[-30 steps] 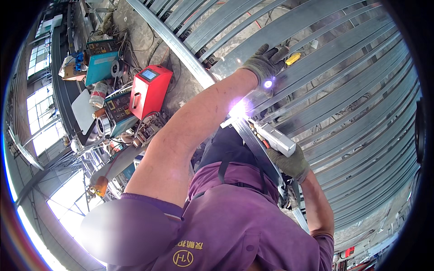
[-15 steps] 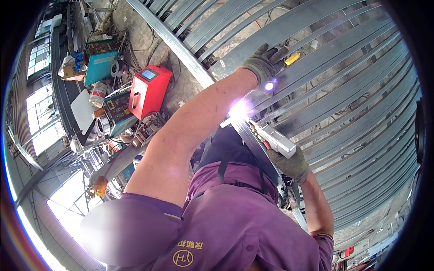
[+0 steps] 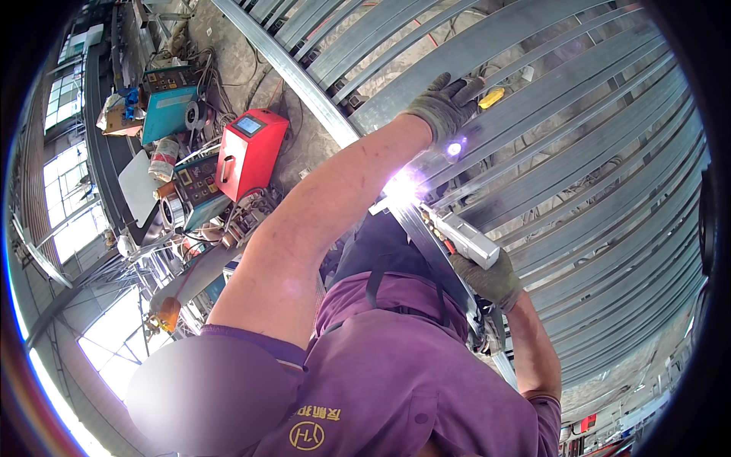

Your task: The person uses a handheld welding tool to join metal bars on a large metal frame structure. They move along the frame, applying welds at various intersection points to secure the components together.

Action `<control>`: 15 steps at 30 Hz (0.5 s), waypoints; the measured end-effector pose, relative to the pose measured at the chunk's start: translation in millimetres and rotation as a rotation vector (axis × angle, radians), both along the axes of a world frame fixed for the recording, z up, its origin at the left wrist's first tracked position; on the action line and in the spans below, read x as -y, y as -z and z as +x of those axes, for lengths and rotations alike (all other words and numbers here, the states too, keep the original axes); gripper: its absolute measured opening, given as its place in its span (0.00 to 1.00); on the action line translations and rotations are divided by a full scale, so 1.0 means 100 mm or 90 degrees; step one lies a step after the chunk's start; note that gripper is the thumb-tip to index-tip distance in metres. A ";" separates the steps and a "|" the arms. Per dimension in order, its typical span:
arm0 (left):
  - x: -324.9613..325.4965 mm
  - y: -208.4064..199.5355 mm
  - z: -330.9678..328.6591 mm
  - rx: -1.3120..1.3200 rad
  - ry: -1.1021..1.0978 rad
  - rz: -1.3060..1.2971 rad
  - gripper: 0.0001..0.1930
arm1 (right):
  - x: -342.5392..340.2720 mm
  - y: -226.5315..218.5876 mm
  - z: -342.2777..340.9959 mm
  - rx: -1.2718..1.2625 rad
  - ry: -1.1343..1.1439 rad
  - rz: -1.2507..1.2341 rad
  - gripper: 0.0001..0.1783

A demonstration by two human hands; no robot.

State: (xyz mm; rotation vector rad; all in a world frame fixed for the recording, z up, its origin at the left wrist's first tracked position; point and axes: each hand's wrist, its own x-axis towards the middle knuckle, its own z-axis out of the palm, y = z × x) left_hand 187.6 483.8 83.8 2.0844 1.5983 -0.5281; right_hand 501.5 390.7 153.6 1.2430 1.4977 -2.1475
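In a grey-green work glove, my left hand rests with its fingers spread on a broad flat metal slat. A yellow-handled object lies just beyond its fingertips. My gloved right hand is wrapped round a handheld welding gun with a silver boxy body. The gun's tip points at the end of a slat by the near frame rail, where a bright white-violet glare hides the joint. A smaller violet spot of light shows below my left hand.
Rows of parallel metal slats stretch to the right, with gaps between them and cables on the floor beneath. On the left stand a red machine with a screen, teal machines and tangled cables. A long metal rail crosses the upper middle.
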 end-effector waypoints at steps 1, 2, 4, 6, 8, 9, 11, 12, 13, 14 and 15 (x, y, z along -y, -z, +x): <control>0.00 0.00 0.00 0.005 -0.003 0.000 0.62 | 0.01 0.01 0.01 0.001 0.001 0.001 0.25; 0.00 -0.01 0.00 0.010 -0.006 0.000 0.62 | 0.00 0.00 0.00 0.001 -0.003 0.002 0.25; -0.01 -0.03 0.00 0.008 -0.004 -0.003 0.62 | -0.01 -0.01 0.00 0.003 -0.010 0.003 0.24; -0.01 -0.04 0.00 0.011 -0.007 -0.007 0.61 | -0.02 -0.02 0.00 -0.002 -0.011 0.003 0.24; -0.02 -0.06 0.00 0.017 -0.015 -0.013 0.61 | -0.03 -0.04 0.00 0.001 -0.016 0.005 0.23; -0.03 -0.07 0.01 0.016 -0.016 -0.018 0.61 | -0.04 -0.06 0.00 0.008 -0.019 0.006 0.23; -0.04 -0.09 0.02 0.015 -0.017 -0.028 0.61 | -0.04 -0.06 0.00 0.010 -0.008 0.002 0.23; -0.03 -0.09 0.01 0.016 -0.020 -0.022 0.61 | -0.01 -0.04 0.01 0.004 0.005 -0.003 0.23; -0.02 -0.08 0.01 0.018 -0.023 -0.016 0.61 | 0.00 -0.04 0.02 -0.002 0.019 -0.008 0.22; -0.01 -0.07 0.01 0.020 -0.025 -0.011 0.60 | 0.01 -0.04 0.03 0.005 0.021 -0.015 0.22; 0.00 -0.05 0.01 0.018 -0.024 -0.004 0.60 | 0.02 -0.04 0.04 0.011 0.023 -0.022 0.22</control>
